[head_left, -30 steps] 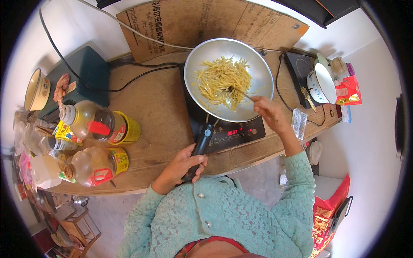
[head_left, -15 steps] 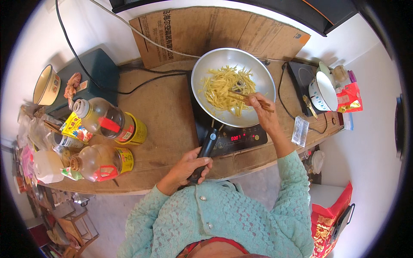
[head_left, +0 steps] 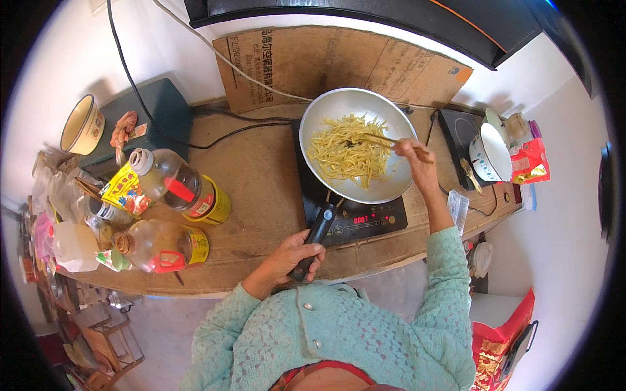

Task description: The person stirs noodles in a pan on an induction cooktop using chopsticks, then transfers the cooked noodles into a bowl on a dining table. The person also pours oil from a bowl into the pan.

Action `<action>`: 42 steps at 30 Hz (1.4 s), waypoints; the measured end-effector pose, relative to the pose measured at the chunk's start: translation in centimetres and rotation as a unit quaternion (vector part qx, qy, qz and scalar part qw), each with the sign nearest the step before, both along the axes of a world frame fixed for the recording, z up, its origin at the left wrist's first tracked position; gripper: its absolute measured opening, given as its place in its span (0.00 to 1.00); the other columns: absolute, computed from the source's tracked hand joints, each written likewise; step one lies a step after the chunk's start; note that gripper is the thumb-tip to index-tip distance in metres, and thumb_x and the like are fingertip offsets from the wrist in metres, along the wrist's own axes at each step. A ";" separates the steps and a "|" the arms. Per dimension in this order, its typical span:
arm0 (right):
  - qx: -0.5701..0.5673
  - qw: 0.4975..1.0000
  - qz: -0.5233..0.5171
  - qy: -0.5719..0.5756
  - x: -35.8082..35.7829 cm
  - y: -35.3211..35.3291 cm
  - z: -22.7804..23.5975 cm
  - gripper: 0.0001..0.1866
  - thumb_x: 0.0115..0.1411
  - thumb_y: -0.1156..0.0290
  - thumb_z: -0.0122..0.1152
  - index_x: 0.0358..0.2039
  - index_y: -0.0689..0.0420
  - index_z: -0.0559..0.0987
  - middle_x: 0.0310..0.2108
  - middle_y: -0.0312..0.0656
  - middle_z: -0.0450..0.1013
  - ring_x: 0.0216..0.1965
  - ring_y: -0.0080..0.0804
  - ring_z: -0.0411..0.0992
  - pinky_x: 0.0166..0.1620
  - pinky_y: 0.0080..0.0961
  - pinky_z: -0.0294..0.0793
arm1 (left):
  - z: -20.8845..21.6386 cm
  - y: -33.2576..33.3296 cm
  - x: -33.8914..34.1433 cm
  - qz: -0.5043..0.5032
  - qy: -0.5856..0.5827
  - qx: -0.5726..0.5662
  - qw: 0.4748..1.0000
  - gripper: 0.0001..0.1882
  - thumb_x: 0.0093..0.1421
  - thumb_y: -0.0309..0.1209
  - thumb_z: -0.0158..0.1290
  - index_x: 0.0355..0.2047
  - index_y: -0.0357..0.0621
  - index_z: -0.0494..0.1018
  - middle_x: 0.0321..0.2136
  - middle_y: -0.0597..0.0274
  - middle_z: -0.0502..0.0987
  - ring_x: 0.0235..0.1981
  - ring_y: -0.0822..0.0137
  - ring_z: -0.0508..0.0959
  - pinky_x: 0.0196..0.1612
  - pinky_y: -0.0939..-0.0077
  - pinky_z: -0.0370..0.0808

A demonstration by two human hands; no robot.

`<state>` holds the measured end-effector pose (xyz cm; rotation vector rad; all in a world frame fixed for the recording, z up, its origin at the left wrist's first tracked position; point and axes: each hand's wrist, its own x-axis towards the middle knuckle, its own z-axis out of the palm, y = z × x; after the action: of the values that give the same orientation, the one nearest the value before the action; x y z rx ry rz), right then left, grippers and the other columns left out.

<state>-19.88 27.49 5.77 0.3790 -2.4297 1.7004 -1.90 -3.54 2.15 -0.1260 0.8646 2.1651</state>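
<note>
A wide silver-grey frying pan (head_left: 355,99) rests on a black induction cooker (head_left: 368,228) with a lit red display. Pale yellow-green shreds of food (head_left: 345,159) lie heaped in its middle, with a small dark bit among them. My left hand (head_left: 297,255) is closed round the black pan handle (head_left: 317,233), near its end. Over the pan's right rim, my right hand (head_left: 415,158) grips a pair of wooden chopsticks (head_left: 379,139), whose tips reach into the shreds.
Large sauce bottles (head_left: 166,244), a yellow packet (head_left: 125,189) and a plastic jug (head_left: 75,246) crowd the left side. Behind them sits a dark green box (head_left: 156,111). A cardboard sheet (head_left: 339,65) leans on the wall. To the right, a white pot (head_left: 490,153) stands by a second cooker (head_left: 456,127).
My right hand has moved right and farther away relative to the pan, with the chopsticks lying flatter. The shreds have shifted in the pan. My left hand keeps its hold; the whole view has shifted slightly.
</note>
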 end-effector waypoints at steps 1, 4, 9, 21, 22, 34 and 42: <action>0.019 1.000 -0.010 -0.001 -0.6 0.5 0.0 0.12 0.62 0.66 0.54 0.33 0.64 0.76 0.28 0.35 0.71 0.34 0.22 0.68 0.40 0.18 0.68 | 0.0 0.0 -0.1 -0.006 0.005 -0.003 1.000 0.12 0.59 0.30 0.51 0.40 0.41 0.62 0.28 0.60 0.71 0.20 0.71 0.74 0.19 0.74 0.75; 0.027 0.999 -0.011 0.026 -2.4 0.4 -1.0 0.16 0.63 0.61 0.54 0.30 0.64 0.75 0.27 0.34 0.70 0.31 0.21 0.66 0.38 0.19 0.68 | -0.2 -0.2 -0.6 -0.032 0.014 0.001 0.999 0.19 0.59 0.30 0.51 0.48 0.40 0.60 0.30 0.58 0.72 0.22 0.69 0.76 0.25 0.70 0.78; 0.019 0.996 0.082 -0.013 -0.8 -2.8 -1.7 0.13 0.64 0.64 0.52 0.31 0.63 0.74 0.25 0.33 0.67 0.31 0.20 0.65 0.37 0.18 0.67 | -0.5 -0.1 -1.7 -0.053 -0.018 0.028 0.998 0.25 0.58 0.29 0.51 0.54 0.38 0.57 0.31 0.55 0.72 0.24 0.67 0.76 0.26 0.67 0.80; -0.053 0.995 0.078 -0.033 -2.2 -2.3 -3.7 0.11 0.63 0.65 0.52 0.32 0.61 0.75 0.29 0.31 0.70 0.34 0.19 0.68 0.39 0.17 0.69 | -1.8 2.5 -4.2 -0.020 -0.043 0.061 0.997 0.22 0.55 0.25 0.52 0.50 0.35 0.62 0.28 0.56 0.71 0.19 0.70 0.74 0.18 0.71 0.78; -0.020 0.996 0.085 -0.036 -2.4 -0.8 -2.6 0.12 0.63 0.64 0.52 0.32 0.61 0.76 0.29 0.32 0.71 0.34 0.20 0.69 0.39 0.18 0.70 | -1.7 2.4 -4.3 -0.017 -0.047 0.065 0.997 0.22 0.55 0.25 0.52 0.50 0.35 0.62 0.28 0.57 0.71 0.18 0.70 0.73 0.17 0.72 0.77; 0.049 0.995 0.087 -0.007 -1.0 -3.3 -2.0 0.09 0.63 0.71 0.53 0.33 0.64 0.74 0.28 0.33 0.67 0.32 0.19 0.65 0.37 0.16 0.67 | -1.2 3.2 -4.9 -0.026 -0.079 0.046 0.996 0.19 0.57 0.31 0.54 0.46 0.37 0.65 0.25 0.60 0.71 0.16 0.72 0.72 0.14 0.74 0.73; 0.097 0.964 0.230 0.089 3.9 -6.3 1.3 0.05 0.59 0.77 0.56 0.35 0.63 0.73 0.32 0.36 0.70 0.35 0.23 0.68 0.38 0.19 0.69 | -0.8 4.3 -4.9 0.002 -0.072 0.017 0.997 0.15 0.54 0.25 0.55 0.42 0.37 0.66 0.25 0.59 0.71 0.16 0.73 0.71 0.13 0.77 0.71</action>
<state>-15.97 21.19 7.12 1.1493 -2.5108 1.4865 -6.80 0.80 1.33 -0.2626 0.7457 2.1442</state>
